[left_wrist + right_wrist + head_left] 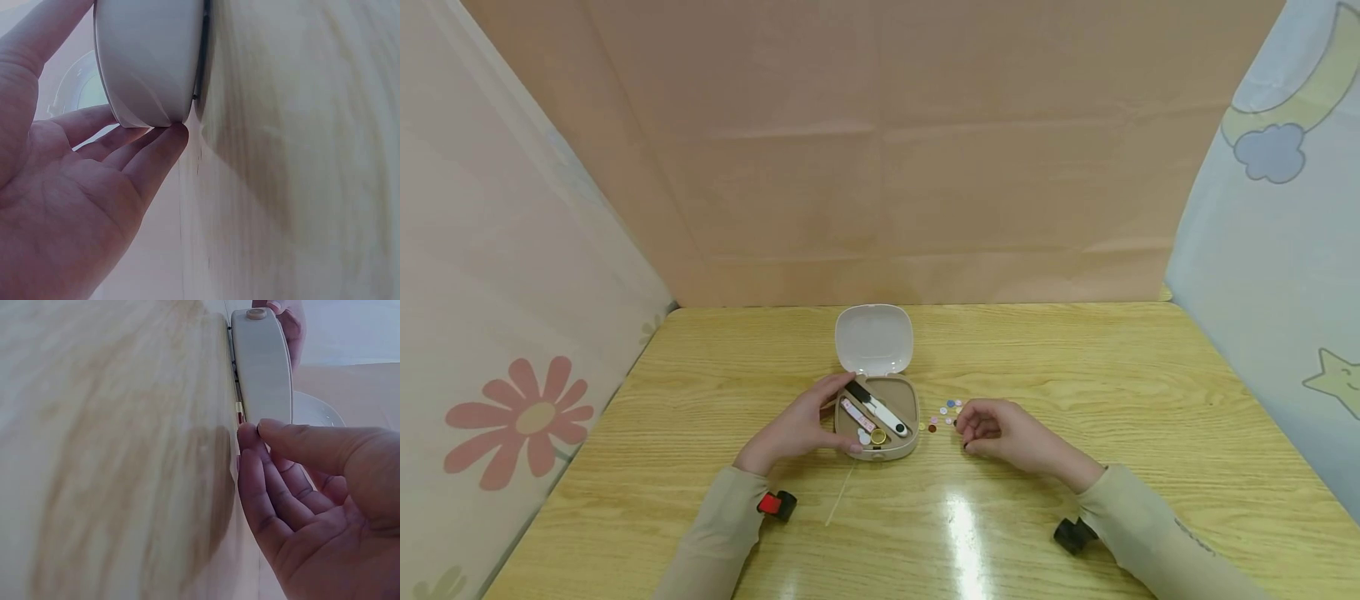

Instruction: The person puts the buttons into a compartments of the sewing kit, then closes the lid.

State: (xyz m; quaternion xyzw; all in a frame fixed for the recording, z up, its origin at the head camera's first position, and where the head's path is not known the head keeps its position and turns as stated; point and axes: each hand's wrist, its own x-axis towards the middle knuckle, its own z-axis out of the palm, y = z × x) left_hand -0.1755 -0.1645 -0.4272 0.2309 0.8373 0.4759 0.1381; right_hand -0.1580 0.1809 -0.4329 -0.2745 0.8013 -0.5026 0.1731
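Observation:
A small beige case (891,452) stands on the table with its lid (874,337) raised. My left hand (797,427) holds its left side, thumb at the front corner and fingers farther back; the left wrist view shows fingertips against the case wall (150,62). Inside lie a black-and-white tool (883,412), a pink patterned strip (857,414), a gold round piece (878,436) and white discs (863,437). Right of the case, my right hand (1003,432) is beside several small coloured buttons (943,411). Its thumb and index finger pinch a tiny dark button, mostly hidden.
A thin pale strand (841,493) lies on the wooden table (737,350) in front of the case. A plain backdrop (880,167) rises behind the table, with patterned cloths (497,250) at the sides.

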